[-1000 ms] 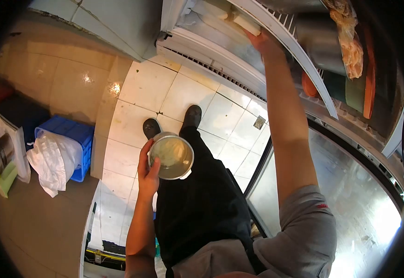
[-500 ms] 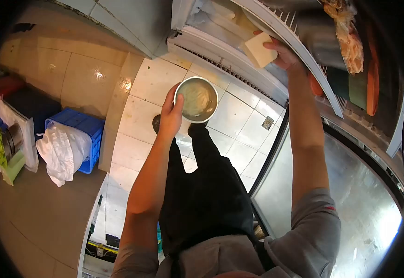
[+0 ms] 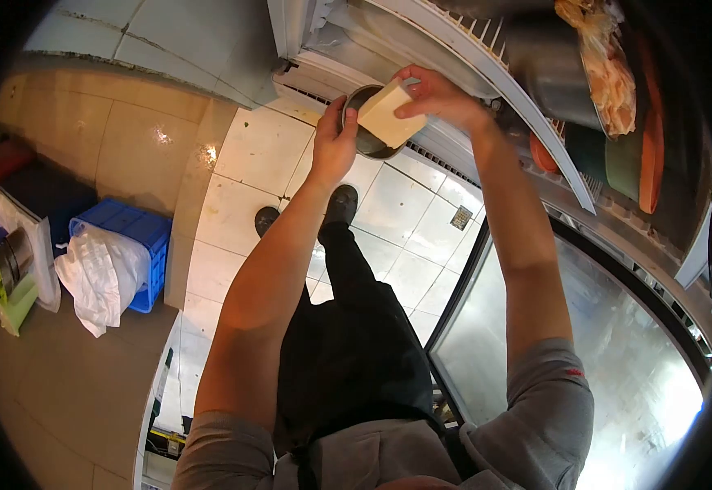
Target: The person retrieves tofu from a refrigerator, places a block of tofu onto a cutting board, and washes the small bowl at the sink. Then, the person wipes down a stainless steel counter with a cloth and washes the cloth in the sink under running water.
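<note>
- Here's the metal bowl (image 3: 374, 148), my landmark, held in my left hand (image 3: 335, 145); thumb at the rim, the other fingers along the outer side.
- Inside the bowl it's dark, partly hidden by the block; I can't tell what it contains.
- Left of the bowl in view, well apart, a blue crate (image 3: 158, 263) holds a crumpled white plastic bag (image 3: 101, 273).
- Beyond the bowl, the refrigerator compartment (image 3: 335, 41) is open; its contents are unclear.
- Well to the bowl's right, a clear bag (image 3: 611, 77) shows something pale orange inside.
- And the cream-coloured block (image 3: 390, 116)! Smooth, flat-faced and thick, fairly straight-edged, tilted and partly over the bowl's mouth. I can't tell whether they touch.
- My right hand (image 3: 440, 100) has it from the bowl's right, thumb on the broad face, a finger curled around the upper end, pinching it.
</note>
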The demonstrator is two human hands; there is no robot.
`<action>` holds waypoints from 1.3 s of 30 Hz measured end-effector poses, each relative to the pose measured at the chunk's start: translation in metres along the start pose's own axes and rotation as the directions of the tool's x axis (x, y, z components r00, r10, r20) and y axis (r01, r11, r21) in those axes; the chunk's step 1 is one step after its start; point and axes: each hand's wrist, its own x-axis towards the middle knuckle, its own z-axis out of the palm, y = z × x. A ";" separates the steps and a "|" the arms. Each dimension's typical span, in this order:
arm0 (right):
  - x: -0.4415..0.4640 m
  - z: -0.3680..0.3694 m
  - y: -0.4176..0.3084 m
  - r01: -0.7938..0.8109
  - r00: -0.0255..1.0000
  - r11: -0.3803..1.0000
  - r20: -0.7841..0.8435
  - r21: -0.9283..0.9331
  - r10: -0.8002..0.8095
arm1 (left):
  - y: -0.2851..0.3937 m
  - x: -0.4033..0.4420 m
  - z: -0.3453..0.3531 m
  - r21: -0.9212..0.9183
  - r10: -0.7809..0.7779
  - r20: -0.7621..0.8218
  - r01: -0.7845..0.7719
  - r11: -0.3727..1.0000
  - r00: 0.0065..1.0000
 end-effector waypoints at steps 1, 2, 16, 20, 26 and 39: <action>0.003 0.007 0.004 -0.010 0.999 1.000 -0.042 0.002 0.010 | -0.008 0.003 0.002 0.011 0.033 -0.022 -0.032 0.999 0.999; 0.003 0.011 0.004 -0.009 0.999 1.000 -0.041 0.004 0.009 | -0.010 0.004 0.001 0.014 0.032 -0.023 -0.032 0.999 0.999; -0.007 0.085 -0.001 0.001 0.966 0.876 -0.228 -0.482 -0.126 | -0.002 -0.009 -0.007 -0.020 -0.021 -0.008 0.021 1.000 1.000; -0.012 0.099 -0.001 0.000 0.975 0.814 -0.181 -0.580 -0.129 | 0.001 -0.013 -0.018 -0.118 -0.053 0.014 0.054 0.992 0.998; -0.019 0.100 -0.006 0.234 0.805 0.804 -0.355 -0.547 -0.476 | 0.010 -0.023 -0.037 -0.223 -0.140 0.037 0.145 0.964 0.989; -0.018 0.064 0.005 0.107 0.855 0.914 -0.505 0.392 0.116 | 0.027 -0.059 -0.075 -0.229 -0.174 0.011 0.172 0.958 0.985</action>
